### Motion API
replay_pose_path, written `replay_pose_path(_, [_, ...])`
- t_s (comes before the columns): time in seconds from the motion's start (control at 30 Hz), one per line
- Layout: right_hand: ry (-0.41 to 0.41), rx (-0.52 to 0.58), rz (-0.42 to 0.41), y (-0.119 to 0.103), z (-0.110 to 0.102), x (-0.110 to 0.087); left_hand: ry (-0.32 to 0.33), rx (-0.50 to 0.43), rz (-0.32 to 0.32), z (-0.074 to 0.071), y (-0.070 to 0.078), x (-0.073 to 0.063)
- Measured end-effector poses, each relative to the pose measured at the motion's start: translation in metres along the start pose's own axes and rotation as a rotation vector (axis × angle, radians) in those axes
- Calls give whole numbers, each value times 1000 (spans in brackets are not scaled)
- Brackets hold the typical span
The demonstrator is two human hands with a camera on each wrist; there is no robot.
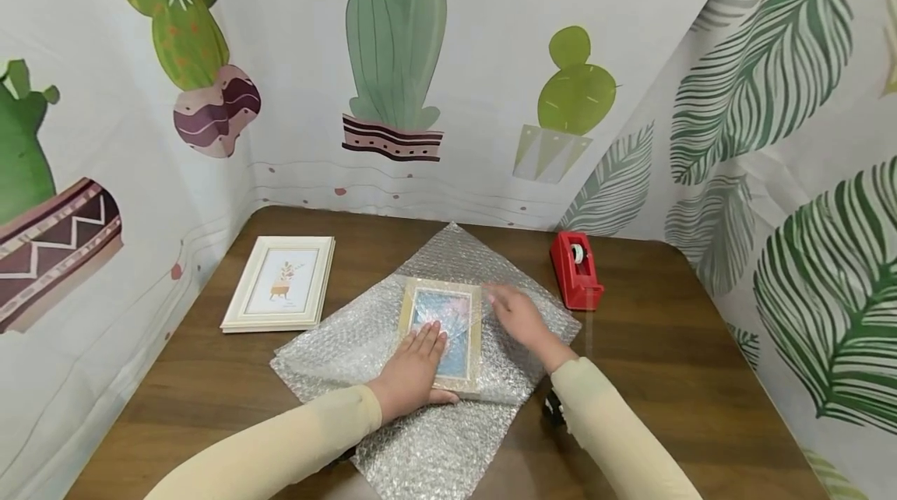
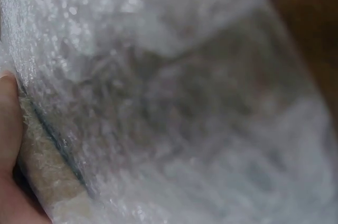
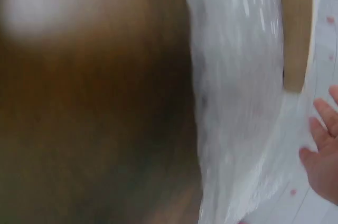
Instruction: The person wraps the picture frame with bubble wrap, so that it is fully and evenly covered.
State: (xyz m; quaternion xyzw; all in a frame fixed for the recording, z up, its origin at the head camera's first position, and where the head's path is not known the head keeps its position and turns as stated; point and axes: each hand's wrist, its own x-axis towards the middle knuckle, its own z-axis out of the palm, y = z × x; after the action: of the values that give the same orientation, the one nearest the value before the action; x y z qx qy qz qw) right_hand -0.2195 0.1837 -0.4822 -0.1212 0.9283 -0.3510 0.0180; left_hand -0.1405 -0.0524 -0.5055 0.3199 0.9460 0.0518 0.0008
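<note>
A picture frame [image 1: 459, 340] with a tan border and a blue and pink picture lies on a diamond-shaped sheet of bubble wrap [image 1: 448, 445], with some clear wrap over its face. My left hand [image 1: 413, 375] presses flat on its lower left, fingers straight and thumb along the near edge. In the left wrist view, that hand [image 2: 9, 150] touches the tan frame edge [image 2: 47, 166], with wrap [image 2: 158, 92] filling most of the view. Beside the frame's far right corner is my right hand [image 1: 522, 318], slightly blurred. The right wrist view shows its fingers [image 3: 322, 129] spread and holding nothing.
A white frame [image 1: 280, 286], apparently stacked on another, lies at the left of the brown wooden table [image 1: 673, 360]. At the right back stands a red tape dispenser [image 1: 578, 274] with a roll in it. Cloth printed with cacti [image 1: 395, 56] and leaves hangs behind the table.
</note>
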Motion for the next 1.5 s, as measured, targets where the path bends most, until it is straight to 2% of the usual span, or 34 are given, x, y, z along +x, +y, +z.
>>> replay_pose_path(0.17, [38, -105, 105, 19, -16, 17, 12, -12, -14, 2, 0, 0])
replay_pose_path(0.37, [-67, -165, 234, 39, -29, 26, 14, -22, -12, 4, 1, 0])
replay_pose_path(0.6, [-77, -201, 338, 53, -33, 23, 12, -14, -19, 2, 2, 0])
replay_pose_path(0.8, [-85, -264, 383, 50, -37, 21, 19, 4, -22, 3, 2, 0])
replay_pose_path(0.93, [-88, -300, 384, 42, -44, 17, 30, 13, -16, 5, 1, 1])
replay_pose_path(1.03, [-137, -307, 395, 33, -54, 11, 30, 19, -12, 7, 0, 2])
replay_pose_path(1.13, [-223, -289, 386, 26, -69, 3, 31, 16, -11, 9, 0, 3])
replay_pose_path(1.2, [-269, -203, 372, 25, -80, -4, 35, 10, -12, 10, -1, 4])
replay_pose_path(1.27, [-309, 0, 378, 29, -88, -12, 37, 6, -12, 11, -2, 4])
replay_pose_path(1.33, [-338, 300, 353, 37, -93, -22, 26, -3, -12, 11, -2, 3])
replay_pose_path(1.4, [-368, 628, 287, 48, -92, -33, 19, -15, -11, 12, -2, 3])
replay_pose_path(1.43, [-389, 761, 238, 53, -90, -40, 17, -19, -11, 11, -2, 3])
replay_pose_path(1.5, [-450, 958, 118, 59, -81, -53, 19, -26, -10, 12, -3, 3])
